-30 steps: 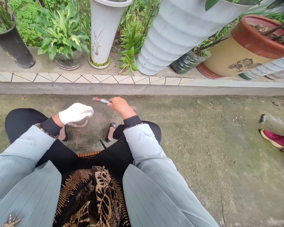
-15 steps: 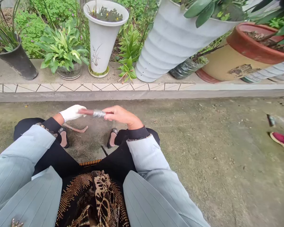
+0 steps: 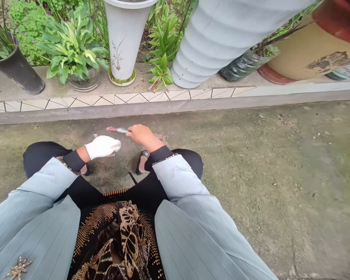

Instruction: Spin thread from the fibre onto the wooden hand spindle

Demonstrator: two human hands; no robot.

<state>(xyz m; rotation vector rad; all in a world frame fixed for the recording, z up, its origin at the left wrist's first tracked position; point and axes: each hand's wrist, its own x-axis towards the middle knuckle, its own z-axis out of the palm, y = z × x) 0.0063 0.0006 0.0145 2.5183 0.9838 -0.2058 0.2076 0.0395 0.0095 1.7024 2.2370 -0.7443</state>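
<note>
My right hand (image 3: 142,134), bare, is wrapped round a brown wooden stick with silver wire wound about it (image 3: 122,130). The stick's reddish tip points left, and a brownish end shows past the hand on the right. Just left and nearer to me, my left hand (image 3: 104,146) wears a white knitted glove. Its fingers are curled together, and what they hold, if anything, is hidden. Below that glove, the end of a bent brown piece (image 3: 111,155) shows close to the ground, mostly covered. My left hand is apart from the wire-wound stick.
Ahead runs a low tiled ledge (image 3: 128,98) with potted plants: a black pot (image 3: 23,72), a white vase-shaped planter (image 3: 125,42), a tall ribbed white planter (image 3: 210,39) and a tan-and-red pot (image 3: 300,50). Concrete ground (image 3: 251,175) stretches right. My shoes (image 3: 142,161) flank the spot.
My left hand has let go of the stick and moved down and right, over the bent piece. My right hand now grips the stick alone, near its wire winding. The view has tilted down.
</note>
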